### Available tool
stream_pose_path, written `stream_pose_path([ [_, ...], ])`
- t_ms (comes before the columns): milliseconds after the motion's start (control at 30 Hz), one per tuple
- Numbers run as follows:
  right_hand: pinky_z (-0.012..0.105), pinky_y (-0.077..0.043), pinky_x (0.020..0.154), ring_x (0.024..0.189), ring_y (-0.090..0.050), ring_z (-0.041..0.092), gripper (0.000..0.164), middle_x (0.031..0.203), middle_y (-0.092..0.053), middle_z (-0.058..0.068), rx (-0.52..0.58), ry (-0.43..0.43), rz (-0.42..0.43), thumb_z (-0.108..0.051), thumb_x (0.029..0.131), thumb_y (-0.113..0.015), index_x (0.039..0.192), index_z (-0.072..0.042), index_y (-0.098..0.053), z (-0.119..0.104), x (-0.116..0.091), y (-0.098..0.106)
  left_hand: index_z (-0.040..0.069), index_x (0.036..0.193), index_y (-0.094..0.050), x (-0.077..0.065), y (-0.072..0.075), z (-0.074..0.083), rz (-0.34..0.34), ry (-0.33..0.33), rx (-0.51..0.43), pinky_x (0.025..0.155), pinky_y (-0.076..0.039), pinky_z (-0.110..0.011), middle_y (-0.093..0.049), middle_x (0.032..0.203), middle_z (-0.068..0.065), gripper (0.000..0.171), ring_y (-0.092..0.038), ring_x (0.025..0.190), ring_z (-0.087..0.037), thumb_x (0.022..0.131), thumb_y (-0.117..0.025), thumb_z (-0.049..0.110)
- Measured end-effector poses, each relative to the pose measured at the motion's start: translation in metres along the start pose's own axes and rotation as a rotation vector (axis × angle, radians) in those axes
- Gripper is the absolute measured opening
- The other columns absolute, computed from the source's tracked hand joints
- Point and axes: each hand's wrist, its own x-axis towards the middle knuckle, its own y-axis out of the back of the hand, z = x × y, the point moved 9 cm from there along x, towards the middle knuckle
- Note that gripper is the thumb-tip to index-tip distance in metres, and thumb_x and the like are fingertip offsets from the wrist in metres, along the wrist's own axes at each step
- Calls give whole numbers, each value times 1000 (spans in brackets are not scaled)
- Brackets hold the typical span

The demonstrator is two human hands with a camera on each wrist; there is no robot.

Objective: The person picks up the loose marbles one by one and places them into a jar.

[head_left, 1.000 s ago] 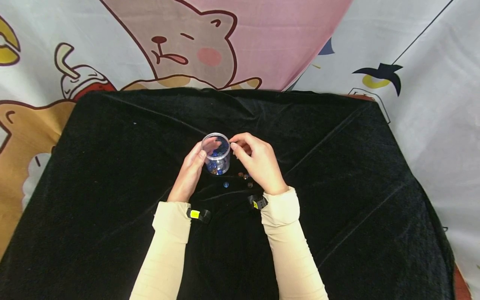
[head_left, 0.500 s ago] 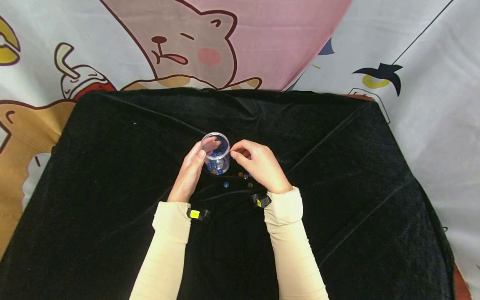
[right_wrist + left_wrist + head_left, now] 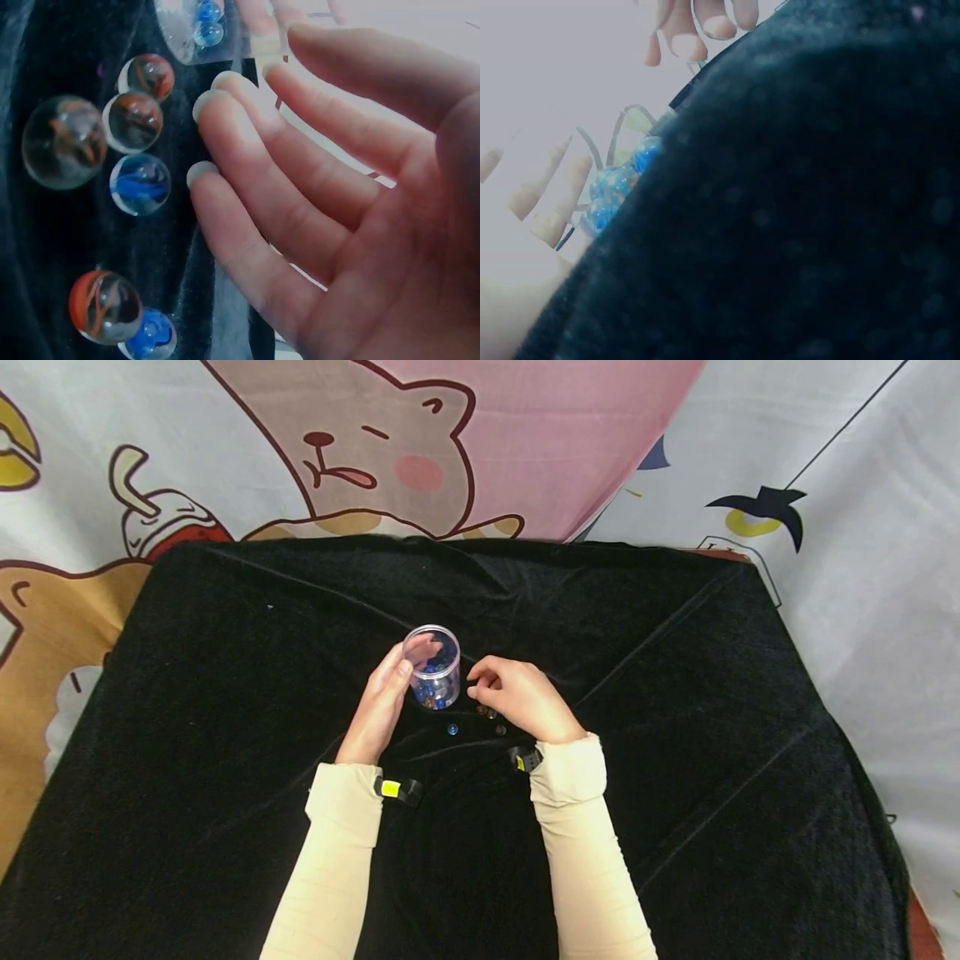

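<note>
A clear round jar stands in the middle of the head view, its open mouth tipped toward the camera and blue and brownish marbles inside. My left hand holds it from the left, thumb at the near side and fingers round the back. Right of the jar, my right hand hovers low beside loose glass marbles. In the right wrist view its fingers are loosely bent, with nothing between them. Near those fingertips lie a blue-swirled marble, a larger clear one and several orange-streaked ones, including an orange marble.
One blue marble lies apart, just in front of the jar. Black velvety cloth covers the table, with a few raised creases. Behind it hangs a cartoon-printed curtain. Dark cloth fills most of the left wrist view.
My right hand has come away from the jar's rim and moved down toward the loose marbles, its fingers spreading apart. The left hand and jar have stayed in place.
</note>
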Motion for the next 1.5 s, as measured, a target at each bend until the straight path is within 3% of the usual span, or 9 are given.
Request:
stream_pose_path([
  [233,26,-43,62,63,-54,8,18,73,-60,-7,-58,13,-27,-18,82,-63,99,-12,-63,4,2,-6,0,131,-37,1,2,-5,1,6,-6,102,-16,-52,-40,129,-25,44,-32,124,-34,96,-33,27],
  [533,24,-45,56,61,-55,9,23,80,-58,-5,-89,-38,-113,-17,79,-68,101,-15,-62,12,5,-20,5,131,-39,2,9,-18,8,17,-15,102,-17,-49,-43,130,-19,47,-35,124,-28,95,-35,35],
  [800,28,-43,70,76,-53,10,14,84,-57,-2,-173,10,-80,-15,78,-67,92,-15,-67,10,6,-17,5,132,-38,1,7,-16,11,41,-3,102,-18,-47,-43,130,-18,45,-34,124,-28,96,-33,32],
  [1000,28,-42,69,74,-51,10,9,81,-56,-3,-208,-22,-70,-18,78,-68,87,-17,-68,13,6,-19,2,132,-36,0,2,-5,-3,34,-4,102,-15,-50,-40,131,-22,40,-32,125,-31,97,-27,19],
  [1233,28,-41,63,58,-52,8,7,73,-55,-6,-201,-64,-52,-22,80,-66,86,-18,-65,16,7,-18,6,132,-38,1,8,-17,2,33,-7,103,-16,-48,-43,131,-17,43,-34,125,-27,96,-32,29],
  [1500,28,-43,62,64,-53,12,9,72,-58,-5,-140,-58,-5,-21,83,-63,90,-15,-64,17,6,-11,6,133,-37,1,7,-16,-1,42,-5,103,-15,-49,-41,132,-19,41,-33,125,-28,97,-30,25],
])
